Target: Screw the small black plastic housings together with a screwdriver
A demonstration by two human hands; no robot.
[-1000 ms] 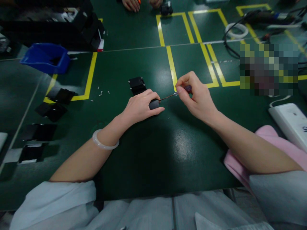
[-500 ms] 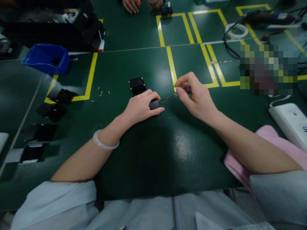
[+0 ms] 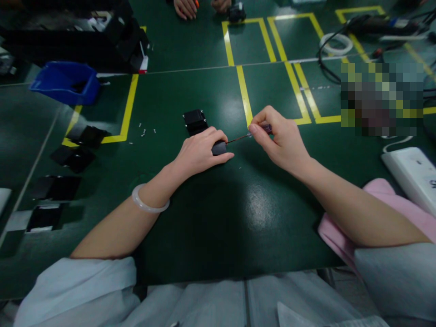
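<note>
Farthest left, on the person's side of the blue bin, black parts lie in a loose row on the green table. Right of the bin and nearer the person are a few tiny silvery bits (too small to make out their exact shape). Farther right from the bin, a second black block with bright spots at its corners rests just beyond the left hand. That hand is curled over the dark block, which is to the right of the bin and nearer the person. Of this block only the right-hand end shows, matte, charcoal and plain; the fingers cover the rest, so its long axis cannot be told.

Against that end the screwdriver points left, away from its handle and towards the bin's side of the table. Its long axis runs mostly sideways, the tip slightly nearer the person than the handle. The shaft is thin and brownish, the collar pale, the handle dark reddish and partly translucent (what shows of it). The right hand, well to the right of the bin, pinches that handle between thumb and fingers, its grip narrow.
</note>
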